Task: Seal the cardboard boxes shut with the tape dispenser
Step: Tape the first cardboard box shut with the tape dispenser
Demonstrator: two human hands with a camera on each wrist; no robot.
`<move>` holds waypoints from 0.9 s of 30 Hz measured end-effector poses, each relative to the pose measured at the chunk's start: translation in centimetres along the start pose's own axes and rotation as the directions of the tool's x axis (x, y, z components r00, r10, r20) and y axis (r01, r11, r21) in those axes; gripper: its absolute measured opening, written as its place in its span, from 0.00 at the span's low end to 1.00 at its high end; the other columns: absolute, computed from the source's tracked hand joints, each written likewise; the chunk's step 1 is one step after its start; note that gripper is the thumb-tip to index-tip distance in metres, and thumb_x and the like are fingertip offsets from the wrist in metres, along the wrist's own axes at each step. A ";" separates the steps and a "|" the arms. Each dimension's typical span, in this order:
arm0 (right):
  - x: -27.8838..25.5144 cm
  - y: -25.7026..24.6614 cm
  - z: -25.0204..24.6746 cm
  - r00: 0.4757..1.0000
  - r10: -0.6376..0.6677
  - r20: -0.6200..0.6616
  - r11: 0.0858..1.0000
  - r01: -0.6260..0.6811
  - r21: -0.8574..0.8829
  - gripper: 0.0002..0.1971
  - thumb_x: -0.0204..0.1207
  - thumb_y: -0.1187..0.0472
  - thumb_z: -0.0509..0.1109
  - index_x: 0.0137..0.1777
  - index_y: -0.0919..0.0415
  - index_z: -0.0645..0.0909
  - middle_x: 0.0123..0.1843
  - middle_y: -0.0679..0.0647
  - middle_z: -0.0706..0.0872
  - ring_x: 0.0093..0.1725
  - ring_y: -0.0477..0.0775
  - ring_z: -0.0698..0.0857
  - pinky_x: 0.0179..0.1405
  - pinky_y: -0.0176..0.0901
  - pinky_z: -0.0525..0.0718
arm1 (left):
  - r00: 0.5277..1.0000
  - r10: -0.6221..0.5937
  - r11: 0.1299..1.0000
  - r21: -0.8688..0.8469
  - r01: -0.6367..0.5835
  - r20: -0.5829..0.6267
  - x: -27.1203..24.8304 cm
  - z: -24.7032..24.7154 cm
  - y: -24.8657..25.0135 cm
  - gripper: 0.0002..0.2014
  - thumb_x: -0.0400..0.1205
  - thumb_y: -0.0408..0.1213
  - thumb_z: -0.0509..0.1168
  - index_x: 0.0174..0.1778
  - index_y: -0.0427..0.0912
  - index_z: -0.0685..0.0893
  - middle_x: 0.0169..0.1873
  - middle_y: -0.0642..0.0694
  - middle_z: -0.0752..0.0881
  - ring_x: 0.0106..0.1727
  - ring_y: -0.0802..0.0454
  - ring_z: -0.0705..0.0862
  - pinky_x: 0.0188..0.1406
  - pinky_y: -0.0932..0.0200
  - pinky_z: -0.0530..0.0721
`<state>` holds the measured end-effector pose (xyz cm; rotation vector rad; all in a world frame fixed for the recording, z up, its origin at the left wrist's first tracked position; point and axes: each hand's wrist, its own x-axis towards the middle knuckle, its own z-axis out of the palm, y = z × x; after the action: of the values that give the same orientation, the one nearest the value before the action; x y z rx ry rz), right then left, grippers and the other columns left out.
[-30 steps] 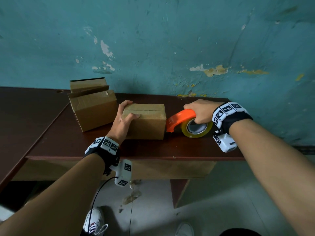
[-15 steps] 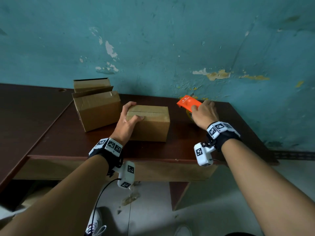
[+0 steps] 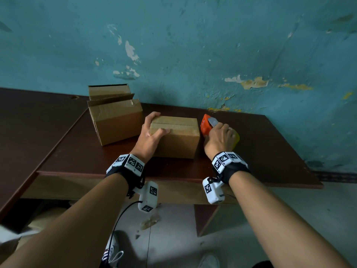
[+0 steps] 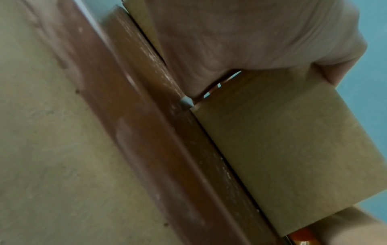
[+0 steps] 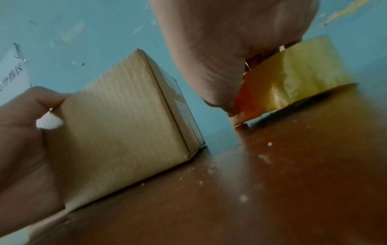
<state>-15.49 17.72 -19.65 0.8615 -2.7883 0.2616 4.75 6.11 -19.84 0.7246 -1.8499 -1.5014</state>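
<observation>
A small closed cardboard box (image 3: 178,139) (image 4: 293,149) (image 5: 125,129) sits mid-table, its top seam showing as a dark line. My left hand (image 3: 152,132) (image 5: 23,140) grips its left end, thumb on the near top edge and fingers over the far corner. Right beside the box's right end, my right hand (image 3: 219,136) (image 5: 230,49) grips the orange tape dispenser (image 3: 206,123) (image 5: 247,102) with its yellowish tape roll (image 5: 297,77), low near the tabletop. The dispenser's front faces the box's right side.
Two more cardboard boxes (image 3: 116,118) stand at the back left, the rear one (image 3: 108,90) with open flaps. The dark brown table (image 3: 260,151) meets a teal peeling wall (image 3: 193,45). A second table (image 3: 29,122) adjoins on the left. Floor and shoes lie below.
My right hand turned the dispenser from lying flat on the table to upright, then brought it down close against the box's right end. My left hand stayed on the box.
</observation>
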 end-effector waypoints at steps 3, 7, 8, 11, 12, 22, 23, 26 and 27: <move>-0.5 0.0 -1.1 0.999 0.019 0.032 0.999 -0.021 0.043 0.34 0.81 0.53 0.79 0.78 0.69 0.68 0.76 0.67 0.74 0.76 0.70 0.76 0.79 0.61 0.75 | 1.000 -0.007 1.000 -0.002 0.007 0.003 -0.1 0.0 0.0 0.35 0.75 0.56 0.69 0.81 0.67 0.68 0.80 0.45 0.68 0.76 0.38 0.72 0.69 0.41 0.76; -1.6 -0.2 -3.6 0.994 0.065 -0.083 0.965 -0.042 0.259 0.29 0.80 0.53 0.77 0.74 0.67 0.72 0.76 0.66 0.72 0.75 0.68 0.75 0.72 0.63 0.82 | 1.000 -0.005 1.000 0.000 0.005 0.011 -0.2 0.0 0.1 0.37 0.75 0.58 0.69 0.82 0.69 0.67 0.80 0.44 0.67 0.77 0.37 0.72 0.69 0.40 0.77; -1.9 -0.4 -4.0 0.992 0.071 -0.106 0.942 -0.032 0.333 0.24 0.83 0.53 0.73 0.73 0.66 0.74 0.75 0.65 0.74 0.74 0.67 0.76 0.71 0.61 0.82 | 1.000 -0.002 1.000 0.000 0.002 0.012 -0.2 -0.1 0.1 0.37 0.75 0.58 0.69 0.83 0.69 0.66 0.82 0.44 0.67 0.79 0.37 0.72 0.72 0.39 0.77; -2.8 -0.9 -5.2 0.995 0.080 -0.062 0.828 -0.031 0.560 0.15 0.90 0.57 0.62 0.69 0.65 0.79 0.71 0.60 0.78 0.68 0.60 0.79 0.61 0.49 0.76 | 1.000 0.013 1.000 -0.008 -0.013 0.026 -0.4 -0.2 0.2 0.40 0.78 0.57 0.68 0.88 0.69 0.62 0.90 0.46 0.62 0.86 0.39 0.67 0.81 0.41 0.70; -3.1 -0.9 -5.3 0.997 0.077 -0.032 0.780 -0.040 0.625 0.14 0.91 0.57 0.59 0.65 0.65 0.80 0.66 0.58 0.81 0.62 0.58 0.81 0.56 0.48 0.74 | 0.999 0.016 1.000 -0.015 -0.015 0.034 -0.5 -0.2 0.2 0.41 0.79 0.57 0.68 0.90 0.69 0.59 0.92 0.47 0.59 0.88 0.40 0.65 0.82 0.45 0.67; -4.8 -3.3 -4.4 0.998 -0.040 0.044 0.669 -0.006 0.744 0.25 0.93 0.44 0.57 0.38 0.58 0.77 0.40 0.59 0.87 0.45 0.63 0.86 0.43 0.51 0.73 | 0.997 -0.043 0.997 0.059 0.039 0.056 -0.1 -0.9 -0.4 0.48 0.86 0.63 0.65 0.95 0.53 0.45 0.93 0.45 0.57 0.93 0.45 0.56 0.90 0.47 0.58; -4.9 -3.6 -4.4 0.999 -0.039 0.031 0.661 0.003 0.750 0.24 0.93 0.43 0.58 0.43 0.60 0.81 0.43 0.60 0.89 0.48 0.63 0.87 0.45 0.52 0.76 | 0.998 -0.034 0.998 0.062 0.030 0.060 0.0 -0.9 -0.3 0.47 0.87 0.61 0.65 0.95 0.52 0.45 0.93 0.45 0.58 0.93 0.45 0.57 0.90 0.48 0.58; -4.8 -4.3 -4.1 0.999 -0.034 0.004 0.612 0.018 0.791 0.29 0.91 0.39 0.60 0.64 0.67 0.84 0.55 0.61 0.90 0.57 0.61 0.87 0.54 0.49 0.79 | 0.999 0.022 0.998 0.064 -0.025 0.044 0.9 -1.2 -0.3 0.47 0.88 0.56 0.70 0.96 0.51 0.48 0.90 0.45 0.67 0.89 0.47 0.67 0.90 0.42 0.66; -4.8 -4.6 -4.1 1.000 -0.028 -0.009 0.585 0.024 0.811 0.28 0.90 0.38 0.61 0.65 0.64 0.83 0.58 0.60 0.88 0.61 0.60 0.86 0.57 0.46 0.77 | 0.999 0.044 0.997 0.069 -0.046 0.029 1.1 -1.2 -0.3 0.47 0.87 0.53 0.72 0.95 0.51 0.50 0.87 0.45 0.71 0.87 0.47 0.71 0.88 0.40 0.70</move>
<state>-8.40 17.43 -16.45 1.0389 -2.5731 1.6373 4.95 4.45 -19.81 0.6936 -1.9344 -1.4314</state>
